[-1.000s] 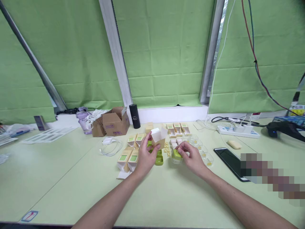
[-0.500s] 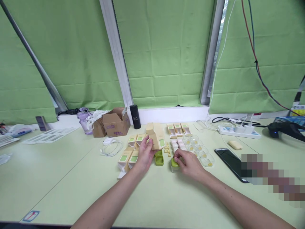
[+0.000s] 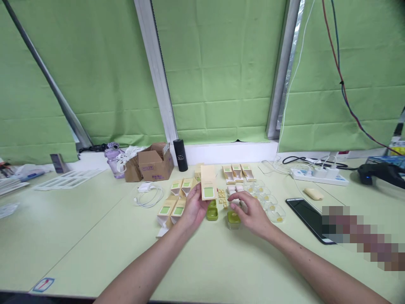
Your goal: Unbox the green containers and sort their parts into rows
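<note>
One carton (image 3: 209, 188), probably light and crushable, stands pinched by its lower edges in my left hand (image 3: 193, 209) above the table's (image 3: 95, 236) middle. My right hand (image 3: 251, 214) hovers loose-fingered by the green case (image 3: 233, 218).

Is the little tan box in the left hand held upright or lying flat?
Upright. The left hand grips the tan box by its lower end, long side vertical, green label facing the camera.
</note>
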`<state>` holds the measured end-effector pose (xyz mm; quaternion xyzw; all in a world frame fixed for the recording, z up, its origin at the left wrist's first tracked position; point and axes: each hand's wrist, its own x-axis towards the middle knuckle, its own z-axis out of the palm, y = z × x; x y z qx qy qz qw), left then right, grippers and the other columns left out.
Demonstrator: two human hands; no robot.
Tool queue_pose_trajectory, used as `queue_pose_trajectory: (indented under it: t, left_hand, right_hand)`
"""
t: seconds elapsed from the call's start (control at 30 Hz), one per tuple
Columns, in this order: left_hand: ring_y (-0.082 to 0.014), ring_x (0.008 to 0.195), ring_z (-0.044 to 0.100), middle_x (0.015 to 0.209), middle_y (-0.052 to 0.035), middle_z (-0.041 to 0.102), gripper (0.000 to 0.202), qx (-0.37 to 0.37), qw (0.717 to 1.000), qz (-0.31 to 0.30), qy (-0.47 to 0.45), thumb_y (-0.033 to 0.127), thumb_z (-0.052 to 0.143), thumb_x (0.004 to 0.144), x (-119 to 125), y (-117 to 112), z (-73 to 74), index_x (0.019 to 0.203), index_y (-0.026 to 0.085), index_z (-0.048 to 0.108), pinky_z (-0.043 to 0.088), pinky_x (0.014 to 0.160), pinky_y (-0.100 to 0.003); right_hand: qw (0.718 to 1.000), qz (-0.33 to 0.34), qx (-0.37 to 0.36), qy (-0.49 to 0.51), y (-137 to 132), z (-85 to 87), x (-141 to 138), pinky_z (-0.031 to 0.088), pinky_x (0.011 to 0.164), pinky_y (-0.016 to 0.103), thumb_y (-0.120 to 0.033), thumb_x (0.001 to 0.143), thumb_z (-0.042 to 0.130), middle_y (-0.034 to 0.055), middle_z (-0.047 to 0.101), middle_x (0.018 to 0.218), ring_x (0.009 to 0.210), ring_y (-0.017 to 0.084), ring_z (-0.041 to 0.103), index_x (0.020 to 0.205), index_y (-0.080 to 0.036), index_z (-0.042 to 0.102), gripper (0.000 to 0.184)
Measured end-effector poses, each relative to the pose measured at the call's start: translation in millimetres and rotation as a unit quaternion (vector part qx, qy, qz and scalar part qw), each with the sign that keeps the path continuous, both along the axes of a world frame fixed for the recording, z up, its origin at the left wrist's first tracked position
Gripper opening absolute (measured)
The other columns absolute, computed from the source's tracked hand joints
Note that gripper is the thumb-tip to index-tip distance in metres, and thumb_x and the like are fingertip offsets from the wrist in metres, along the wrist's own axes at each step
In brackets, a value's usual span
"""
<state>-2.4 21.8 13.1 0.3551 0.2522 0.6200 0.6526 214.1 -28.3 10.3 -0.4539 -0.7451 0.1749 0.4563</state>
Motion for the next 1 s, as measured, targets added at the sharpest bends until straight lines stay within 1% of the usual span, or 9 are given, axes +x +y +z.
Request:
queue_pose_trajectory:
  t: [0.13, 0.23, 0.33, 0.43, 0.5, 0.57, 0.73, 0.87, 1.0]
  left_hand:
    - [-0.0240, 0.098, 0.076, 0.109, -0.0073, 0.079, 0.035, -0.015, 1.000, 0.013, 0.009, 0.035, 0.088, 0.081, 10, -1, 8.3, 0.107, 0.021, 0.071, 0.060, 0.076, -0.032]
    - [-0.0221, 0.098, 0.076, 0.105, -0.0049, 0.079, 0.036, -0.001, 1.000, 0.019, 0.017, 0.039, 0.089, 0.079, 20, -1, 16.2, 0.105, 0.022, 0.072, 0.059, 0.075, -0.029]
    - [-0.0207, 0.098, 0.075, 0.106, -0.0046, 0.079, 0.038, 0.016, 0.999, 0.019, 0.023, 0.043, 0.089, 0.080, 31, 0, 20.8, 0.106, 0.022, 0.070, 0.058, 0.078, -0.027]
    - [-0.0214, 0.100, 0.074, 0.109, -0.0053, 0.079, 0.040, 0.019, 0.998, 0.032, 0.050, 0.048, 0.085, 0.084, 35, 1, 19.3, 0.107, 0.022, 0.067, 0.058, 0.082, -0.029]
    - [-0.0226, 0.103, 0.074, 0.111, -0.0059, 0.078, 0.040, 0.028, 0.994, 0.061, 0.083, 0.052, 0.081, 0.087, 33, -1, 15.8, 0.110, 0.022, 0.066, 0.058, 0.086, -0.032]
    - [-0.0243, 0.107, 0.073, 0.115, -0.0072, 0.078, 0.041, 0.047, 0.989, 0.082, 0.112, 0.052, 0.077, 0.091, 28, -5, 12.1, 0.116, 0.022, 0.064, 0.058, 0.090, -0.036]
    - [-0.0287, 0.125, 0.067, 0.133, -0.0109, 0.073, 0.043, 0.122, 0.981, 0.047, 0.143, 0.036, 0.072, 0.091, 21, -21, 8.0, 0.130, 0.022, 0.064, 0.052, 0.107, -0.041]
    - [-0.0306, 0.137, 0.059, 0.145, -0.0121, 0.065, 0.050, 0.200, 0.960, 0.048, 0.191, 0.027, 0.073, 0.089, 28, -28, 3.8, 0.137, 0.023, 0.059, 0.045, 0.116, -0.043]
    - [-0.0306, 0.135, 0.060, 0.143, -0.0133, 0.062, 0.048, 0.222, 0.948, 0.064, 0.220, 0.031, 0.073, 0.093, 33, -31, 0.2, 0.137, 0.024, 0.056, 0.045, 0.115, -0.044]
  right_hand:
    - [0.997, 0.025, -0.034, 0.067, 10, 11.2, -6, 0.048, 0.099, 0.045, -0.046, 0.098, 0.062, 0.0082, 0.076, 0.123, 0.117, 0.029, 0.066, 0.116, -0.026, 0.072, 0.029]
    - [0.991, 0.035, -0.070, 0.110, 21, 20.2, -12, 0.049, 0.095, 0.045, -0.055, 0.095, 0.065, 0.0103, 0.076, 0.128, 0.116, 0.030, 0.065, 0.128, -0.024, 0.070, 0.046]
    - [0.981, 0.071, -0.102, 0.149, 33, 28.4, -18, 0.051, 0.085, 0.042, -0.062, 0.091, 0.066, 0.0110, 0.077, 0.122, 0.105, 0.030, 0.067, 0.121, -0.022, 0.074, 0.051]
    - [0.961, 0.122, -0.139, 0.205, 41, 32.6, -21, 0.052, 0.087, 0.042, -0.064, 0.086, 0.071, 0.0095, 0.078, 0.112, 0.097, 0.028, 0.068, 0.112, -0.022, 0.077, 0.050]
    - [0.949, 0.134, -0.155, 0.241, 43, 32.3, -21, 0.052, 0.088, 0.042, -0.063, 0.083, 0.076, 0.0085, 0.078, 0.109, 0.096, 0.027, 0.068, 0.109, -0.022, 0.077, 0.048]
    - [0.941, 0.129, -0.159, 0.270, 43, 30.3, -19, 0.052, 0.084, 0.039, -0.062, 0.080, 0.079, 0.0079, 0.078, 0.108, 0.094, 0.026, 0.067, 0.107, -0.023, 0.077, 0.047]
    - [0.916, 0.136, -0.187, 0.327, 41, 23.4, -15, 0.045, 0.062, 0.030, -0.062, 0.076, 0.083, 0.0075, 0.075, 0.096, 0.080, 0.021, 0.062, 0.100, -0.022, 0.077, 0.048]
    - [0.900, 0.140, -0.199, 0.361, 40, 18.1, -15, 0.045, 0.058, 0.029, -0.062, 0.073, 0.086, 0.0061, 0.071, 0.088, 0.073, 0.018, 0.059, 0.100, -0.021, 0.076, 0.050]
    - [0.898, 0.135, -0.184, 0.376, 39, 14.2, -17, 0.045, 0.059, 0.029, -0.059, 0.072, 0.088, 0.0062, 0.072, 0.093, 0.074, 0.018, 0.059, 0.105, -0.022, 0.074, 0.052]
